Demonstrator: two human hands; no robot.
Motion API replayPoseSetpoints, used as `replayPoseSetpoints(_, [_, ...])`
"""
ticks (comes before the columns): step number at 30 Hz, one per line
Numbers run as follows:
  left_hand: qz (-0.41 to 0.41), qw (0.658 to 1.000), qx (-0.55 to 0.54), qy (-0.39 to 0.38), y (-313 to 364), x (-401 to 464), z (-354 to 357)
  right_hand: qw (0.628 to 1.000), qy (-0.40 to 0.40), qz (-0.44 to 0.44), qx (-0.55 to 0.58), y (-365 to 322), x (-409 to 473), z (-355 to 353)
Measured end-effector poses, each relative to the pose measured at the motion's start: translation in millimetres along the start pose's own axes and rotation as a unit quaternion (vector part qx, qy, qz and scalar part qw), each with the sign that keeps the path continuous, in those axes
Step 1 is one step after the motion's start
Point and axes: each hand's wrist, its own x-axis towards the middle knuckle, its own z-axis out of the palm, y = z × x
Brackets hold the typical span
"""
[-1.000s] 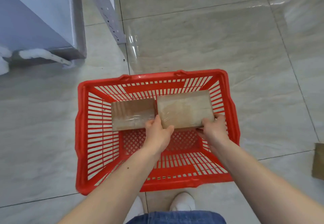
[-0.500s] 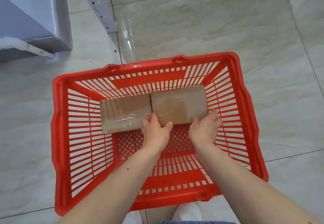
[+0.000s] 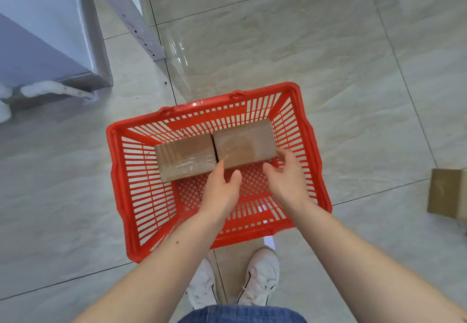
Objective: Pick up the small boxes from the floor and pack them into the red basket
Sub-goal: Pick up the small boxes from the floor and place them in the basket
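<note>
Tiled floor (image 3: pixel 328 70), red basket (image 3: pixel 113 171), two boxes inside (image 3: pixel 185 159); one outside (image 3: pixel 447 193)

We note both forearms bare, no sleeves in view, nothing worn on wrists or hands (image 3: pixel 222 191). A small dark mole (image 3: pixel 177 242) marks the left forearm. At 6 o'clock: white lace-up sneakers (image 3: pixel 261 276), and a blue denim garment (image 3: pixel 242 314) at the frame's edge.

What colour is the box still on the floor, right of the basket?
Brown cardboard, plain: the box at the right edge of the head view.
</note>
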Motion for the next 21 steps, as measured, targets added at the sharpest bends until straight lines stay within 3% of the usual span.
replayPoseSetpoints(13, [0.084,0.996,0.014,-0.033,162,-195,-35,0.984,0.107,0.036,0.137,-73,-167,-167])
replayPoseSetpoints(21, [0.142,0.978,0.090,-0.121,196,-295,32,0.945,0.223,0.074,0.226,-28,-249,-266])
